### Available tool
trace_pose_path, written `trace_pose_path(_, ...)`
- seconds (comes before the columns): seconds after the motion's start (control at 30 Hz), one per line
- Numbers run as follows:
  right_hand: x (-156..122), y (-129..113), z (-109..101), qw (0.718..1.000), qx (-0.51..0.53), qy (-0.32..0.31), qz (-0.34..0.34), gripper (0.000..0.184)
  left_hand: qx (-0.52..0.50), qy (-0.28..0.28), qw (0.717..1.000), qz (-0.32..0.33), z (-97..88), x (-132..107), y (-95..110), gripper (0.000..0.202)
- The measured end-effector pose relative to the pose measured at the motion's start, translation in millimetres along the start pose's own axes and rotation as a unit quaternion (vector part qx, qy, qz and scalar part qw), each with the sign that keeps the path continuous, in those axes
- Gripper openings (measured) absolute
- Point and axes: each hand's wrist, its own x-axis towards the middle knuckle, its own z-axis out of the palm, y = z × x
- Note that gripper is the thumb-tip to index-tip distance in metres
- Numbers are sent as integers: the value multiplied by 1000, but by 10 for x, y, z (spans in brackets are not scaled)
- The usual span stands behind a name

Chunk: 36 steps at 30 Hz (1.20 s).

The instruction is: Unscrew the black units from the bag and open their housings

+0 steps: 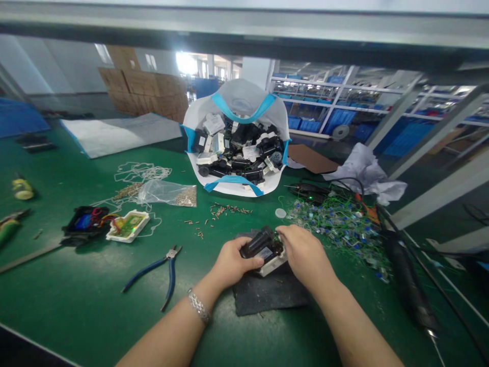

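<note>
A black and white plastic device (263, 250) with a small label is tilted above a dark cloth pad (263, 298). My left hand (234, 261) is closed around its left side, thumb along the lower edge. At the device's right end, my right hand (303, 252) has its fingers pinched together; whether they grip the device's edge or some small part there is hidden. Beyond the hands lie loose brass-coloured screws (229, 210) and a small clear disc (280, 213). Blue-handled cutters (170, 255) rest with jaws apart to the left of my left hand.
A white bag (275, 186) full of similar devices stands behind. Tangled green-wired parts (340, 224) and a black electric screwdriver (410, 280) lie right. On the left are an opened device (86, 224), its white cover with a circuit board (128, 227), and a plastic bag of screws (168, 193).
</note>
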Motion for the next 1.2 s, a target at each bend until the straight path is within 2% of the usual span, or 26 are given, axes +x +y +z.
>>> trace_pose_path(0.17, -59, -152, -168, 991, -131, -42, -3, 26, 40, 35, 999, 0, 50, -21, 7, 31)
trace_pose_path(0.27, -105, -294, -294, 983, -165, -74, 15, 25, 42, 48, 998, -5, 61, -24, 22, 30)
trace_pose_path(0.33, -133, -302, -384, 979, -184, -87, 31, 26, 31, 52, 998, -6, 55, -15, 18, 31)
trace_pose_path(0.43, -155, -93, -537, 971, -219, -54, 79, 26, -2, 66, 998, -15, 32, 15, -20, 31)
trace_pose_path(0.53, -139, 258, -647, 944, -272, 20, 184, 24, -49, 70, 996, -25, 20, 39, -71, 30)
trace_pose_path(0.6, -112, 415, -635, 919, -310, 30, 240, 35, -69, 68, 995, -24, 24, 41, -89, 31)
trace_pose_path(0.63, -97, 442, -597, 918, -310, 24, 248, 43, -74, 67, 995, -24, 29, 38, -92, 32)
trace_pose_path(0.7, -71, 393, -465, 945, -237, -8, 227, 55, -85, 67, 994, -23, 36, 27, -86, 33)
trace_pose_path(0.77, -53, 249, -291, 976, -79, -71, 188, 60, -118, 67, 990, -23, 38, 17, -74, 33)
trace_pose_path(0.8, -46, 167, -202, 979, 7, -109, 172, 61, -140, 68, 988, -23, 38, 14, -68, 33)
trace_pose_path(0.87, -33, 28, -45, 962, 142, -160, 168, 63, -180, 71, 981, -25, 37, 12, -62, 33)
trace_pose_path(0.9, -25, -17, 20, 950, 193, -161, 184, 64, -193, 74, 978, -25, 37, 12, -60, 33)
trace_pose_path(1.0, -1, -49, 162, 910, 307, -119, 253, 69, -206, 81, 975, -25, 50, 7, -50, 33)
trace_pose_path(1.07, 8, -25, 225, 872, 395, -78, 279, 73, -247, 78, 966, -27, 62, -3, -29, 35)
trace_pose_path(1.13, 4, -11, 271, 840, 456, -43, 290, 73, -318, 76, 944, -32, 72, -15, 3, 36)
trace_pose_path(1.2, -11, -34, 303, 828, 474, -29, 299, 67, -390, 81, 917, -35, 74, -23, 38, 34)
